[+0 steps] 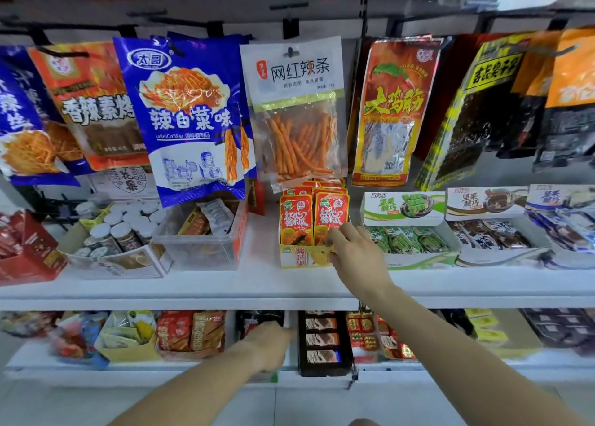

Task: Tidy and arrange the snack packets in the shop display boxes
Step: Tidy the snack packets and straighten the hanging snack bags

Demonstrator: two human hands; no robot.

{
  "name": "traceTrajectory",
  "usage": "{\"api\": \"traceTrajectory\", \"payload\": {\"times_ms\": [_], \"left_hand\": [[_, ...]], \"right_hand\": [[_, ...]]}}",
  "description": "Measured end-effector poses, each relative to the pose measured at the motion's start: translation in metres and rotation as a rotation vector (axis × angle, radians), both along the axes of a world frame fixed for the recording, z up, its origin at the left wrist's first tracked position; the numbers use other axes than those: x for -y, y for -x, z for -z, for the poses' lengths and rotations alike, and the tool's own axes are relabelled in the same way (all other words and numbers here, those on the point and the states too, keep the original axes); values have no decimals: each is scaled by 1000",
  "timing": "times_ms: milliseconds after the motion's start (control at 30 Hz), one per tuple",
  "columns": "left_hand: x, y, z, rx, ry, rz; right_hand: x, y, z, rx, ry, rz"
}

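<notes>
Red and orange snack packets (296,219) stand upright in two rows inside a small yellow display box (294,258) on the middle shelf. My right hand (354,255) reaches up to the box's front right corner, fingers curled on the front packet of the right row (330,213) and the box edge. My left hand (269,345) is lower, at the shelf below, fingers curled against a dark box of packets (257,321); what it holds is hidden.
A clear plastic tub (199,245) sits left of the yellow box, a green and white box (412,255) to its right. Large snack bags (186,116) hang on hooks above. The lower shelf holds a black box (322,342) and several others.
</notes>
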State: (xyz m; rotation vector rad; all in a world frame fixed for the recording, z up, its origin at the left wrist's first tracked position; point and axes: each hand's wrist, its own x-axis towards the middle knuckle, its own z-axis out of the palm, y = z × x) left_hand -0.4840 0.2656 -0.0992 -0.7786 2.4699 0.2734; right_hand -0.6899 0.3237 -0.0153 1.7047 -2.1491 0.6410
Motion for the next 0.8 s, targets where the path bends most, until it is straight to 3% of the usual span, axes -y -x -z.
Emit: {"api": "traceTrajectory", "payload": {"times_ms": [267, 367, 433, 533, 600, 633, 800], "left_hand": [[-6, 12, 8, -77, 31, -97], [-7, 12, -9, -166, 64, -40], [-11, 11, -35, -316, 159, 46], [-15, 13, -77, -685, 415, 194], [-9, 20, -96, -981, 543, 218], [-2, 24, -100, -1039, 599, 183], [20, 35, -82, -777, 679, 69]], "right_hand": [[11, -3, 2, 48, 17, 75], [6, -2, 2, 59, -2, 43], [-4, 0, 4, 82, 9, 20], [-20, 4, 7, 118, 81, 38], [-22, 8, 10, 142, 72, 37], [-22, 10, 12, 150, 52, 25], [-11, 12, 13, 178, -2, 64]]}}
